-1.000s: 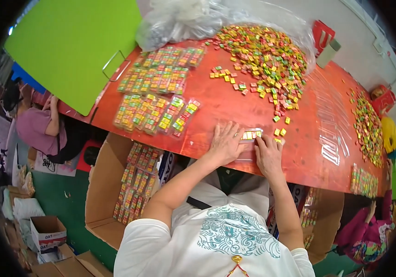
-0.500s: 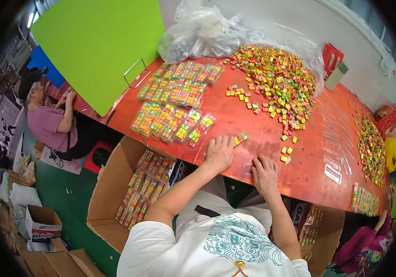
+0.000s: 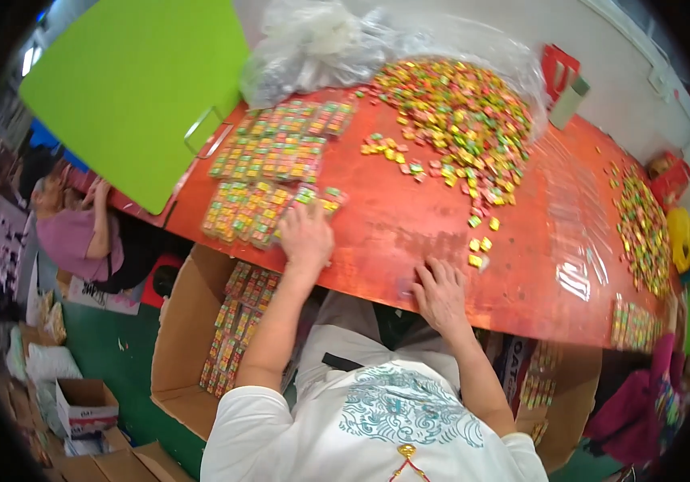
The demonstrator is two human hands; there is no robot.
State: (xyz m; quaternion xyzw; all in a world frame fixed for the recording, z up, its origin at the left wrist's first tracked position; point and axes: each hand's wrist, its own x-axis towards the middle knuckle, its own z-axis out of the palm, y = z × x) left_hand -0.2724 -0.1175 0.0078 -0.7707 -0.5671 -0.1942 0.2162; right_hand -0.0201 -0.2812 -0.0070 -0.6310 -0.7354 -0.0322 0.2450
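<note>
My left hand [image 3: 309,237] reaches over the near right end of the clear plastic packs [image 3: 242,213], its fingers bent over one clear pack of small coloured blocks [image 3: 332,199]. Its fingertips are slightly blurred and partly hide the pack. The packs, filled with rows of red, yellow and green blocks, lie close together on the left part of the red table. Near the front edge my right hand [image 3: 443,299] rests on the tabletop with fingers spread. A small clear plastic piece shows faintly beside its fingertips. A few loose yellow blocks [image 3: 475,259] lie just beyond that hand.
A large heap of loose blocks [image 3: 461,120] sits at the back by clear plastic bags [image 3: 305,48]. Empty clear trays [image 3: 574,281] lie to the right. Below the table's edge stands an open cardboard box [image 3: 180,337]. A green board [image 3: 136,88] and a co-worker [image 3: 79,233] are left.
My left hand has moved left from the table's front middle to the packs; the small pack that lay beside its fingers is gone from there. My right hand stays near the front edge.
</note>
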